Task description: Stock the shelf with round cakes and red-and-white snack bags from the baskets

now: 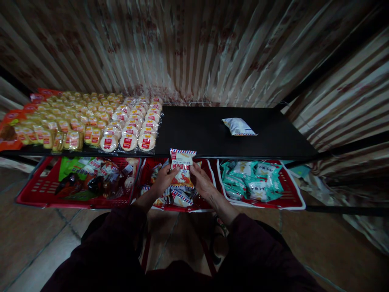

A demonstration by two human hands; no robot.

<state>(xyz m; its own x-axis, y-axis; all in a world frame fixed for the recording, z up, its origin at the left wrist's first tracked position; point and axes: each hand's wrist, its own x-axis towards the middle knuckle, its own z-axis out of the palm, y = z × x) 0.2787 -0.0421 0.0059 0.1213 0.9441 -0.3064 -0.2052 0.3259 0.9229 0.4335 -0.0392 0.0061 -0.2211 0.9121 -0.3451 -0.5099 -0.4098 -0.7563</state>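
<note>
Between my two hands is a white snack bag with red lettering and a striped top edge, upright above the middle red basket. My left hand grips its left side and my right hand its right side. Beneath them, more striped snack bags lie in that basket, partly hidden by my hands. A single white snack bag lies flat on the black shelf, toward its right part.
Rows of wrapped round crackers and yellow packaged snacks fill the shelf's left part, beside orange bags. The left red basket holds mixed packets. Teal snack bags lie in the right basket. A striped curtain hangs behind.
</note>
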